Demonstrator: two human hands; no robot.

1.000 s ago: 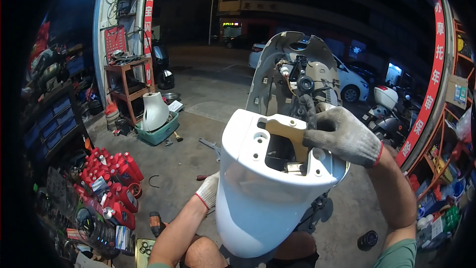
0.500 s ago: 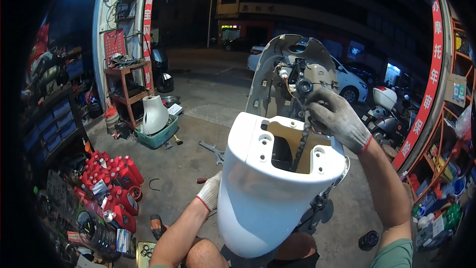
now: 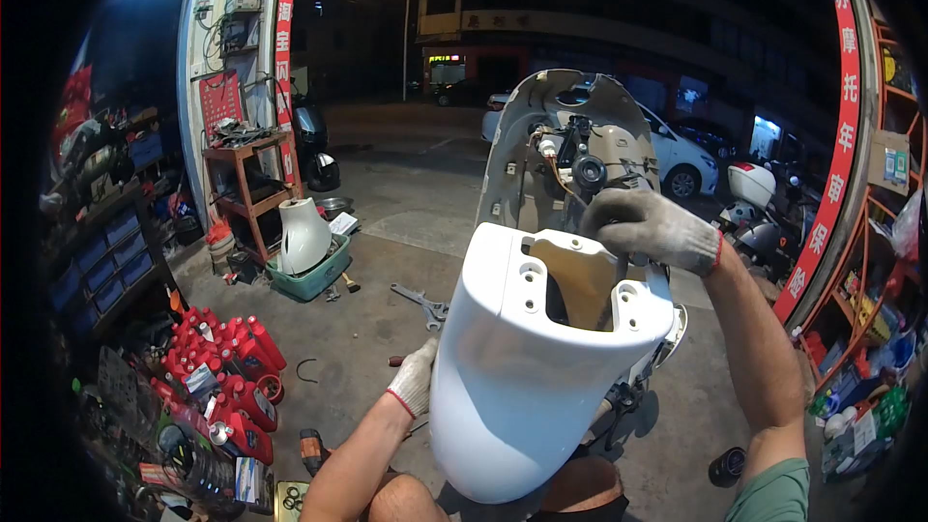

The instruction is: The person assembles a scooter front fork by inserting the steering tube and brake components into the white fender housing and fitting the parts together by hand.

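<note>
A white scooter body panel [image 3: 522, 396] stands upright between my knees, its cut-out opening facing up. My gloved left hand [image 3: 416, 377] holds the panel's left side, with fingertips partly hidden along it. A red handle end [image 3: 396, 361] shows beside that glove; I cannot tell whether it is held or lies on the floor. Beyond the panel's far rim, my gloved right hand [image 3: 643, 224] is closed with fingers curled down around the dark wiring harness [image 3: 620, 288], mostly hidden by the glove. Further off is the scooter's grey inner front cover [image 3: 619, 145], with a round black part [image 3: 590, 172] and wires.
Wrenches [image 3: 423, 304] lie on the floor left of the panel. A green tub [image 3: 314, 275] holds another white panel. Red bottles [image 3: 232, 358] crowd the left, near an orange-black power drill [image 3: 311, 449]. A dark can [image 3: 727, 467] stands right; shelves line that side.
My right hand has lowered toward the opening and turned more palm-down, so less of the harness shows. The white panel has tilted slightly. My left hand stays at its side.
</note>
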